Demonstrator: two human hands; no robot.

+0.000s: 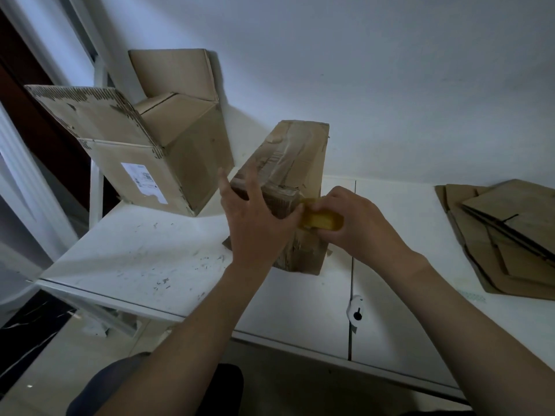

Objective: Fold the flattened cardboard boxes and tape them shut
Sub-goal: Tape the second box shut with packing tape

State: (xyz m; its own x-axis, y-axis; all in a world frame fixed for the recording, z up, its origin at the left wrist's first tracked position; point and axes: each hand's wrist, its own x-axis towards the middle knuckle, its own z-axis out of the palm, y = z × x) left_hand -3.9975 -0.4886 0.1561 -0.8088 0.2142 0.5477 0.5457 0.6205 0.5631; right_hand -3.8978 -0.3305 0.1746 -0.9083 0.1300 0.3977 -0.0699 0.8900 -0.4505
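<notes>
A folded cardboard box (295,163) stands on the white table (150,253), with clear tape along its upper face. My left hand (255,223) presses against its near end, fingers spread and straight. My right hand (351,220) grips a yellow tape roll (319,221) held against the box's near right edge. A short strip of tape runs from the roll onto the box.
Two larger folded boxes (144,148) stand at the back left, one (174,73) stacked behind the other. Several flattened cardboard sheets (510,235) lie at the right. A small white object (356,310) rests by the seam between the table panels. A white wall is behind.
</notes>
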